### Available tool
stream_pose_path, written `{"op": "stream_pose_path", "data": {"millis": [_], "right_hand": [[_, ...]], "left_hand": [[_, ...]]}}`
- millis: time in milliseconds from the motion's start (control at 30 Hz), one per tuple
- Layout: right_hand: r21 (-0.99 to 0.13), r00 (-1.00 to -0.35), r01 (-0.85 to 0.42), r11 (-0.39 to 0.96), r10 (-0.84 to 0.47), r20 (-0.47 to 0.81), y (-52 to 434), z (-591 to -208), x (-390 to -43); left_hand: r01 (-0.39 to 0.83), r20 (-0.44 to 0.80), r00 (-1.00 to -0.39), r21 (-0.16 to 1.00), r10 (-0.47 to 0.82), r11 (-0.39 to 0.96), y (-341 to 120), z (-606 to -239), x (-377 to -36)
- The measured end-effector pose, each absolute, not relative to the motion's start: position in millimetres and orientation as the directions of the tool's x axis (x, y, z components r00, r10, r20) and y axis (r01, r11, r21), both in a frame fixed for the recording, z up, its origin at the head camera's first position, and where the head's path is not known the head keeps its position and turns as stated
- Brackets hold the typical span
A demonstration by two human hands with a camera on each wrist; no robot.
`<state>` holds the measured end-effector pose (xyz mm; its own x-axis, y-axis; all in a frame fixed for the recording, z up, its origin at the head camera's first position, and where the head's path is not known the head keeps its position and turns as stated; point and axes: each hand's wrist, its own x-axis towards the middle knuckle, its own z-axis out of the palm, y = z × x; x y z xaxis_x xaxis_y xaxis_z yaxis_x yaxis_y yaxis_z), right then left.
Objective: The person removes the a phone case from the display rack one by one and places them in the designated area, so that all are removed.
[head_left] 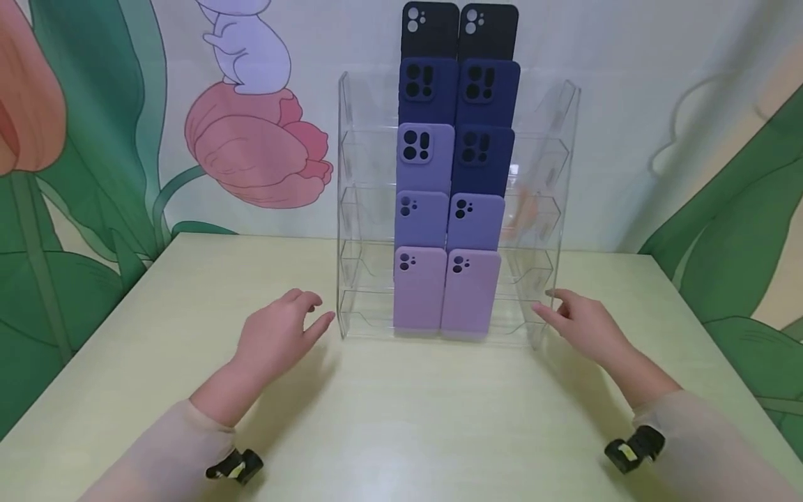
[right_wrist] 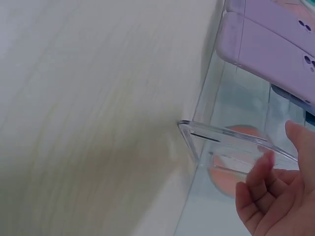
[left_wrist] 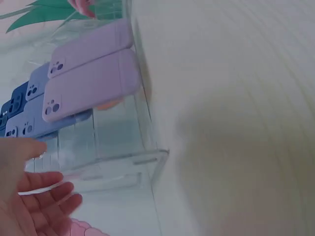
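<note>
A clear acrylic tiered display rack (head_left: pixel 351 314) stands on the table, with phone cases in two columns up its middle. The bottom tier holds a lilac case (head_left: pixel 419 293) and another lilac case (head_left: pixel 469 296). Above them come periwinkle cases (head_left: pixel 478 226), a lavender case (head_left: pixel 431 174) beside a navy case (head_left: pixel 482 171), more navy, then a black case (head_left: pixel 429 38) and its twin. My left hand (head_left: pixel 279 335) hovers beside the rack's left side, thumb and fingers apart, holding nothing. On the other side, my right hand (head_left: pixel 586 324) has thumb and fingers spread around the right side panel (right_wrist: pixel 236 140) without gripping it.
The pale table (head_left: pixel 401 418) extends in front of the rack and to both sides. Behind it hangs a backdrop (head_left: pixel 376 35) printed with tulips, leaves and a white animal figure. A black wrist strap (head_left: pixel 235 466) sits on the left sleeve, another strap (head_left: pixel 633 448) on the right.
</note>
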<state>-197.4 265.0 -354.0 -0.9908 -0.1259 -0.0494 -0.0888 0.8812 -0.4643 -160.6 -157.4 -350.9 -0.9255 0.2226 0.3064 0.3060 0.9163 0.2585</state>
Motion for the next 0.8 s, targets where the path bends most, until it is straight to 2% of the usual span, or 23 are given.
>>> {"op": "stream_pose_path", "data": {"millis": [300,400,600,800], "right_hand": [[-0.445,-0.986,-0.081,0.892,-0.136,-0.093,256,-364,-212],[-0.475,-0.975,-0.091,0.875,-0.175,-0.135,259,-365,-210],[-0.598,-0.955,-0.08,0.797,-0.234,-0.185,261,-369,-207],[-0.629,-0.95,-0.061,0.775,-0.238,-0.201,259,-371,-209]], "left_hand": [[0.358,0.264,-0.933,0.609,0.245,0.707,-125,-345,-173],[0.356,0.244,-0.934,0.696,0.261,0.624,-114,-347,-177],[0.297,0.179,-0.948,0.799,0.265,0.523,-101,-356,-184],[0.238,0.124,-0.959,0.838,0.253,0.491,-94,-359,-192]]}}
